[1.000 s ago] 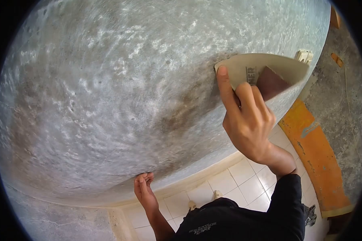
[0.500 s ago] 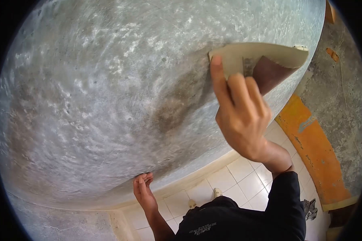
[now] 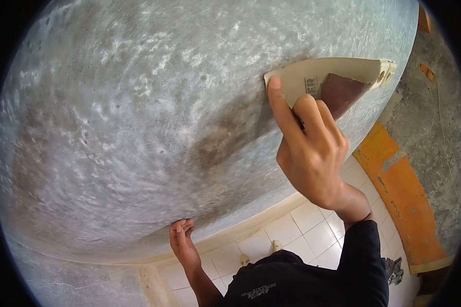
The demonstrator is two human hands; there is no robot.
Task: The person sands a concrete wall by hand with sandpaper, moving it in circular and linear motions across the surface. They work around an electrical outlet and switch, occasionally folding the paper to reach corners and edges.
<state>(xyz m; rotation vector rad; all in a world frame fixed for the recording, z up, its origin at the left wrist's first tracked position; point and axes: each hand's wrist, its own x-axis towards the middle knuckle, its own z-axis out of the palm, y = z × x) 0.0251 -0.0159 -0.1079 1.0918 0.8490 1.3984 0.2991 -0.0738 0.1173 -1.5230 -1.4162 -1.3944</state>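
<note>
In the head view my right hand (image 3: pixel 315 158) is closed on a curved sheet of sandpaper (image 3: pixel 294 77), its index finger stretched along the sheet's left edge. The sheet's pale backing carries dark printed letters, and a folded part shows the maroon grit side (image 3: pixel 343 92). The paper lies against a grey, mottled plaster wall (image 3: pixel 138 117), its shadow falling to the lower left. Lower down, my left hand (image 3: pixel 184 243) has its bent fingertips at the wall's surface, thumb and fingers slightly apart, with nothing visible in them.
White floor tiles (image 3: pixel 305 217) lie below the wall, with a pale ledge (image 3: pixel 251 225) along its foot. To the right are an orange painted band (image 3: pixel 402 189) and rough grey concrete (image 3: pixel 415 112). A crumpled dark cloth (image 3: pixel 394 270) lies on the tiles.
My right hand and the sandpaper have shifted slightly down and right. More of the sheet's print and its white right end now shows. My left hand stays in place.
</note>
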